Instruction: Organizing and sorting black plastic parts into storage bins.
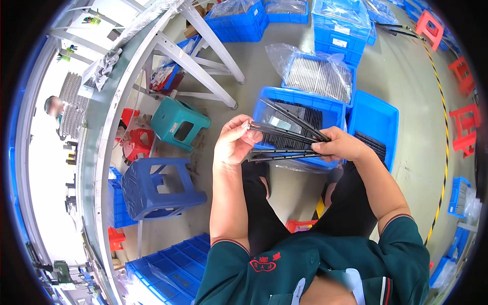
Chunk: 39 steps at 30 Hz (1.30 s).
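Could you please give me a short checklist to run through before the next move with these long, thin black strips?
1. Right hand grip on the long, thin black strips: ok, held toward their right ends.
2. Left hand contact: ok, fingertips at the left end of part of the bunch.
3. Strips lined up: not ok, they fan apart.
4. Strip count: cannot tell, they overlap.
5. Room in the blue rectangular plastic bin on the right: ok, bare bottom shows.

Several slim black strips (284, 133) fan out, held in midair.
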Available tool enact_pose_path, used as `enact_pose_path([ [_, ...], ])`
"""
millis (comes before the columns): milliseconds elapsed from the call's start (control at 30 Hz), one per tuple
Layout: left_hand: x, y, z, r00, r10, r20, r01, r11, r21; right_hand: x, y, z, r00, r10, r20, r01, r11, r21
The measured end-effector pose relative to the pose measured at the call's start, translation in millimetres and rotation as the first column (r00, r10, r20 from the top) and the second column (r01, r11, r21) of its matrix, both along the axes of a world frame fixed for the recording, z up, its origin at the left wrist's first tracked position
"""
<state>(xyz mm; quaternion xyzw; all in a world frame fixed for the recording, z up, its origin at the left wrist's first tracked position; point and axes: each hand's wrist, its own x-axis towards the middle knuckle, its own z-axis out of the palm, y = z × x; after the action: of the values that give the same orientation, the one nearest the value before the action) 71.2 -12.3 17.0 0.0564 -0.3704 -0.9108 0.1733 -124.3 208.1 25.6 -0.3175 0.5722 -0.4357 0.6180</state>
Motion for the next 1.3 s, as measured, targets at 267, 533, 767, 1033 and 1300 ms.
enact_pose_path([
  [267, -10.2, 19.5, -2.6, 0.972, 0.216, 0.088, -0.207, 0.973, -0.105, 0.4, 0.2, -4.4, 0.998, -0.068, -0.002, 0.068, 0.998, 0.004],
  [533, -7.9, 24.7, 12.8, 0.907, 0.378, 0.183, -0.253, 0.84, -0.48, -2.5, -0.2, -1.7, 0.998, -0.055, 0.022, 0.055, 0.998, 0.021],
  [767, -1.6, 21.9, 19.0, 0.926, 0.279, 0.255, -0.126, 0.865, -0.486, -1.9, -0.5, -0.3, 1.0, -0.018, 0.025, 0.018, 1.0, 0.019],
  [1033, 10.2, 3.0, 14.3, 0.938, 0.308, 0.158, -0.238, 0.906, -0.351, 0.7, -0.8, -1.8, 0.992, -0.029, -0.119, 0.034, 0.999, 0.042],
  [1300, 5.8, 7.3, 14.9, 0.942, 0.267, 0.202, -0.171, 0.902, -0.397, 3.0, -3.8, -3.9, 0.948, -0.009, -0.317, 0.014, 1.0, 0.012],
])
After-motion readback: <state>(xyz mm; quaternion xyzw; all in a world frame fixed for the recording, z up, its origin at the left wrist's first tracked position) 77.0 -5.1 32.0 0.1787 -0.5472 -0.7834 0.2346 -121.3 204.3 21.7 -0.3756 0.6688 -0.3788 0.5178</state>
